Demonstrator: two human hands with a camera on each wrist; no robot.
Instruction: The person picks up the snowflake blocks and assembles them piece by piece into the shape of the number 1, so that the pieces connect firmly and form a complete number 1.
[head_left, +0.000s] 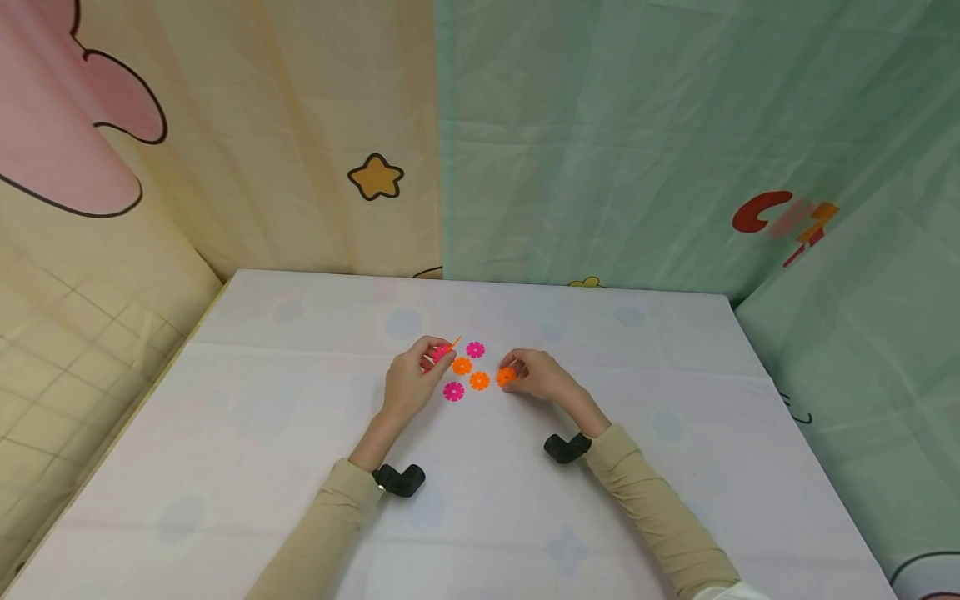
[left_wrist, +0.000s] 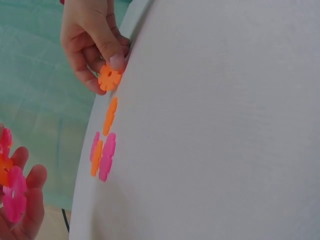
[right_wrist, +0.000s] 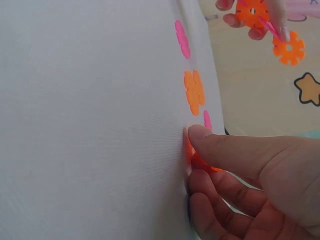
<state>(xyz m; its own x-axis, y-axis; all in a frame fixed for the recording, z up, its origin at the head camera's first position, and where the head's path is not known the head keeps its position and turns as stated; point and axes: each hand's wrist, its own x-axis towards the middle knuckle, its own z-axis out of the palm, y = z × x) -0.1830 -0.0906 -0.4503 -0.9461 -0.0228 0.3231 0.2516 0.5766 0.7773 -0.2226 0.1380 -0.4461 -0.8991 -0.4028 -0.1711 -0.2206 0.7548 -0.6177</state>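
Observation:
My left hand (head_left: pixel 411 383) grips a small cluster of joined pink and orange notched plastic discs (left_wrist: pixel 16 195), raised above the table. One orange disc (right_wrist: pixel 289 48) sticks out of that cluster. To the right, my right hand (head_left: pixel 542 375) pinches a single orange notched disc (left_wrist: pixel 109 78) between thumb and fingers, low over the tabletop. Between the hands lie two orange discs (head_left: pixel 479 381) and two pink discs (head_left: pixel 453 392), flat on the table. My fingers hide part of the cluster.
A white cloth with pale spots covers the table (head_left: pixel 480 517). Its far edge meets a yellow curtain (head_left: pixel 300 167) and a green curtain (head_left: pixel 637 150). Each wrist wears a black camera mount (head_left: pixel 401 481).

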